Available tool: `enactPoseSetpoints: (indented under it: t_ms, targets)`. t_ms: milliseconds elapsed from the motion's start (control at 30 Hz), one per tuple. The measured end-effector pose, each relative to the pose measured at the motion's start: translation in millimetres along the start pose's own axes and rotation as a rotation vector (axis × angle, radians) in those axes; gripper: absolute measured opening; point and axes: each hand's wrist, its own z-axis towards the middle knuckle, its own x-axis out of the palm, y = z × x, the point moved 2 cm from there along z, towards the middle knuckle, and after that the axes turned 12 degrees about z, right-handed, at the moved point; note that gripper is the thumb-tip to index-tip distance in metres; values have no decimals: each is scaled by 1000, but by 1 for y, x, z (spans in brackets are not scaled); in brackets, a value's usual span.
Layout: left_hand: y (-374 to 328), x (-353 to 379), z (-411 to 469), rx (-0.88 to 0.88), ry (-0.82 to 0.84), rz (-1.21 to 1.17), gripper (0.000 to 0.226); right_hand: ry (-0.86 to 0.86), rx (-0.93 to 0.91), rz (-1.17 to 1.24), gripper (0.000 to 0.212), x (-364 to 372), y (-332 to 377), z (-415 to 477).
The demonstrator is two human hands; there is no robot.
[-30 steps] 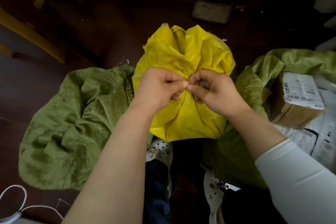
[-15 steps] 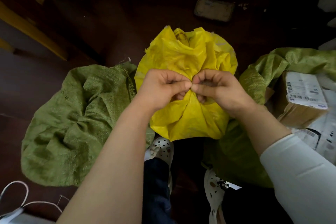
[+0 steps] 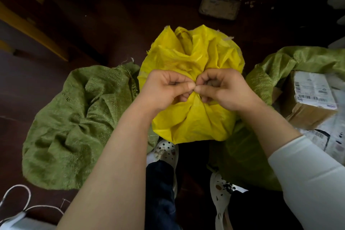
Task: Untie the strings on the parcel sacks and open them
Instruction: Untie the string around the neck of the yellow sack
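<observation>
At neck of yellow sack point(image 3: 194, 119), pinching hands point(image 3: 164, 89) point(image 3: 225, 89)

Glossy woven-plastic yellow sack point(image 3: 194, 117)

Indoor parcel-handling room: dark wood floor point(image 3: 112, 33); green sack point(image 3: 74, 117) left of the fingers point(image 3: 186, 86); labelled carton point(image 3: 308, 110) to the right.

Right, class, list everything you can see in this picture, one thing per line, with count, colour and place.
yellow sack: one, yellow, centre, neck gathered
green sacks: two, green, either side of it
cardboard parcel: one, brown, white label, far right
flat pad: one, grey-brown, floor by the wall
cord: one, white, bottom left
clogs: two, white spotted, bottom centre
left grip: one, bare, pinching the yellow sack's neck
right grip: one, bare, pinching the same neck
</observation>
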Motion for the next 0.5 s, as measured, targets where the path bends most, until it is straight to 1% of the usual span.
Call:
enactPoseSetpoints:
  t_ms: [33, 67, 100, 133, 167, 233, 267, 300, 367, 433, 467, 500]
  targets:
    - [2, 0, -1, -21, 24, -28, 6, 15, 97, 203, 14, 0, -3, -1]
    - [2, 0, -1, -31, 37, -38, 7, 8, 148, 329, 14, 1, -6, -1]
    - [3, 0, 0, -33, 33, -33, 7, -10, 155, 370, 14, 2, -7, -1]
    - [2, 0, 0, -29, 14, -9, 6, -36, 123, 327, 12, 4, -7, -1]
    - [0, 0, 1, -17, -17, 42, 5, -83, 49, 190, 10, 5, -7, 0]
    - [-2, 1, 4, 17, -87, 190, 6, -199, -184, -246, 3, 7, -4, 0]
    - [-3, 2, 5, 27, -125, 253, 13, -260, -293, -432, 10, 9, -2, -2]
    - [-3, 2, 7, 37, -158, 299, 21, -298, -361, -542, 15, 12, 0, -4]
    - [-5, 2, 7, 55, -185, 346, 26, -316, -388, -602, 20, 14, 3, -5]
    - [-8, 2, 4, 53, -140, 318, 17, -250, -354, -584, 17, 13, 4, -4]
    - [-9, 1, 2, 45, -96, 247, 10, -190, -315, -479, 11, 10, 3, -3]
    - [-9, -1, 1, 33, -54, 159, 5, -120, -234, -303, 3, 6, 2, -1]
